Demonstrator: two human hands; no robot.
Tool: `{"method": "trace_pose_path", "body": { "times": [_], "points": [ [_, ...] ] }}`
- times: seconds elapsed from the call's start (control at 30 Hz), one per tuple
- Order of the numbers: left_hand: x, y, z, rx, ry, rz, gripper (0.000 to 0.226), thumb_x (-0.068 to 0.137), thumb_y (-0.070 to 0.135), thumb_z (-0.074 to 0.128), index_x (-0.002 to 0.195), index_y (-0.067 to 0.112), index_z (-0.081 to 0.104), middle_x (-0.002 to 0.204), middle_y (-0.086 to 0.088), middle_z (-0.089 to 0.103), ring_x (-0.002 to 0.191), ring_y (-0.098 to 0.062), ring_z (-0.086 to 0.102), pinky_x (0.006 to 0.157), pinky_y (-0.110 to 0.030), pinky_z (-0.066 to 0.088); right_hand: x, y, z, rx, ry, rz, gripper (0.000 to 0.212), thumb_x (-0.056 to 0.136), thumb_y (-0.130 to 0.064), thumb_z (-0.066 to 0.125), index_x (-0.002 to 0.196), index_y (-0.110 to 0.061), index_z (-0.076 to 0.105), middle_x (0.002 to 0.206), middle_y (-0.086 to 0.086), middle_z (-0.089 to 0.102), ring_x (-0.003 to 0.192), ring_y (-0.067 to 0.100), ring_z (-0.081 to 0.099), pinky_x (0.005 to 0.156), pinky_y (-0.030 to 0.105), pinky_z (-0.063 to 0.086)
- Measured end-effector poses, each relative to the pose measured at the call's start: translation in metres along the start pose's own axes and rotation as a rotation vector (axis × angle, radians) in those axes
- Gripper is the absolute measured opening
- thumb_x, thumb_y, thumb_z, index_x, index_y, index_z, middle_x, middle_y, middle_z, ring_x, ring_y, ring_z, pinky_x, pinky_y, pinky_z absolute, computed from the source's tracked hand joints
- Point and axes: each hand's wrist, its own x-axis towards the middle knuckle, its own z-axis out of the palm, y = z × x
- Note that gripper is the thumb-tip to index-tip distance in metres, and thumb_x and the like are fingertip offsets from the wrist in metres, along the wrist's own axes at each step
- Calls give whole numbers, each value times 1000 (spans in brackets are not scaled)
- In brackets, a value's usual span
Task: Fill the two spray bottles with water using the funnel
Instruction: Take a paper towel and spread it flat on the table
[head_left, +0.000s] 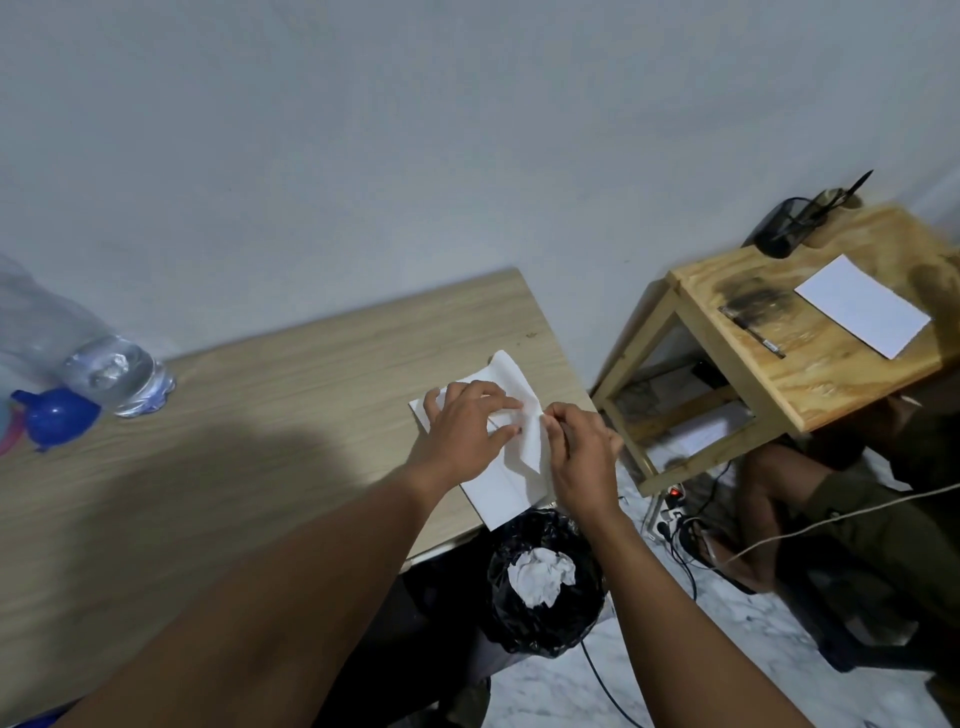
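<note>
At worktop (260, 415) right edge: left hand (462, 423) flat, pinning tissue stack (498, 483); right hand (576, 447) grip pinched on top sheet (519, 384), peeling one, likely for spills. Funnel (60, 415) far left.

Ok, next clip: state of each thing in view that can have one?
left hand: flat, pressing the tissue stack
right hand: pinching one tissue sheet, lifting it
water bottle: lying on the table, some water inside
blue funnel: on its side, unused
bin: lined, crumpled paper inside
</note>
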Motion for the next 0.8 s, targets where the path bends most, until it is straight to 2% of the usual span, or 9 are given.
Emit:
{"method": "trace_pose_path", "body": {
  "times": [0.1, 0.17, 0.27, 0.37, 0.5, 0.57, 0.63, 0.73, 0.8],
  "points": [
    [9, 5, -7, -29, 87, -11, 13, 91, 41, 62, 100, 40, 70, 127, 16, 56, 127, -13, 39, 112, -48, 12, 7, -6, -6, 99, 49, -30, 10, 101, -24, 54, 95, -28, 61, 86, -20, 58, 91, 11, 54, 92, 44, 35],
    [14, 6, -12, -46, 141, 7, 15, 88, 40, 64, 103, 38, 67, 126, 15, 57, 126, -14, 41, 110, -45, 15, 12, -8, -7, 181, 49, -43, 10, 100, -25, 53, 95, -32, 59, 85, -23, 61, 86, 13, 59, 87, 46, 46],
    [15, 10, -23, -39, 151, 110, 41, 76, 46, 64, 117, 40, 59, 126, 16, 54, 126, -12, 41, 111, -44, 16, 19, -17, -11, 272, 51, -52, 7, 100, -23, 55, 96, -25, 62, 81, -18, 64, 76, 2, 59, 74, 28, 48],
    [16, 15, -33, 12, 135, 198, 47, 73, 49, 66, 119, 44, 59, 122, 18, 54, 123, -10, 43, 110, -46, 18, 27, -33, -17, 352, 31, -26, 8, 99, -19, 59, 96, -20, 66, 83, -16, 67, 76, -1, 61, 66, 13, 44],
    [22, 19, -42, 17, 254, 166, 14, 86, 44, 67, 98, 39, 71, 114, 17, 62, 116, -11, 50, 106, -43, 20, 35, -41, -19, 418, -4, 4, 7, 97, -19, 62, 95, -21, 68, 86, -12, 70, 81, 1, 64, 70, 21, 50],
    [23, 19, -46, -2, 280, 137, 13, 87, 44, 65, 95, 36, 72, 113, 17, 62, 114, -10, 51, 103, -38, 19, 34, -39, -18, 458, 2, 33, 6, 97, -19, 63, 97, -20, 69, 89, -9, 72, 86, 8, 67, 75, 30, 55],
    [21, 19, -49, -22, 257, 165, 24, 79, 46, 67, 101, 37, 69, 114, 17, 61, 113, -8, 51, 104, -37, 19, 33, -37, -18, 467, 12, 45, 6, 96, -17, 63, 97, -18, 69, 89, -7, 72, 85, 11, 68, 79, 36, 57],
    [14, 22, -53, -13, 150, 243, 56, 67, 52, 66, 120, 37, 59, 120, 15, 57, 118, -8, 48, 108, -40, 18, 32, -37, -18, 462, 14, 61, 7, 96, -18, 64, 96, -15, 70, 86, -6, 72, 82, 12, 68, 79, 41, 57],
    [13, 24, -52, 23, 116, 263, 61, 67, 58, 71, 123, 38, 58, 120, 15, 58, 118, -8, 48, 107, -39, 19, 33, -36, -18, 472, 2, 55, 8, 95, -18, 64, 96, -14, 71, 86, -4, 73, 82, 17, 68, 78, 44, 57]
  ]
}}
